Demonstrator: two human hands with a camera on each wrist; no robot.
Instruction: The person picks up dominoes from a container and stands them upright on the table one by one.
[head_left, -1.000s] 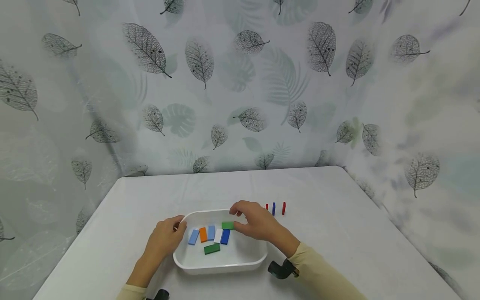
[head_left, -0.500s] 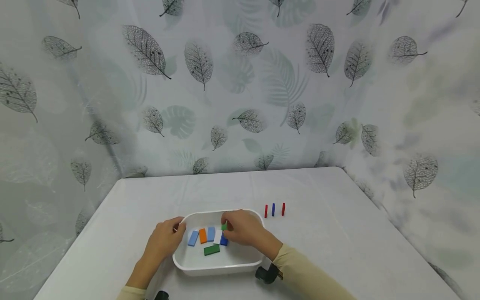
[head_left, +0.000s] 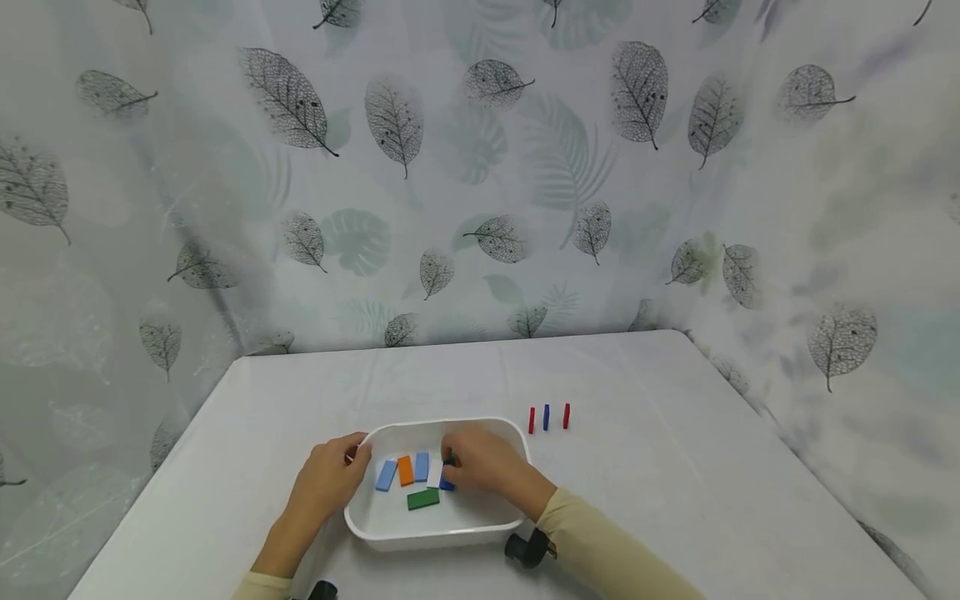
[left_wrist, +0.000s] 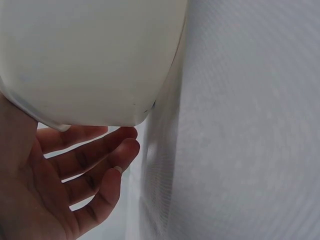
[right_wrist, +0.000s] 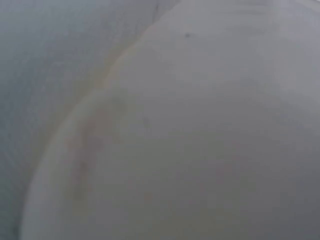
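Observation:
In the head view, my left hand holds the left end of a white plastic tub. The left wrist view has those fingers bent against the outside of the tub wall. My right hand reaches into the tub and pinches a green domino block, mostly hidden by the fingers. Beside it, a dark blue block is partly covered. To the left lie a white block, two light blue blocks and an orange block, with another green block nearer me.
Two red blocks and a blue block stand upright on the white table, right of the tub. A leaf-patterned curtain hangs behind the table. The right wrist view shows only the blurred tub wall.
My right hand has come down and left from the tub's right back rim, and its fingers have closed on the green block. My left hand stays on the tub.

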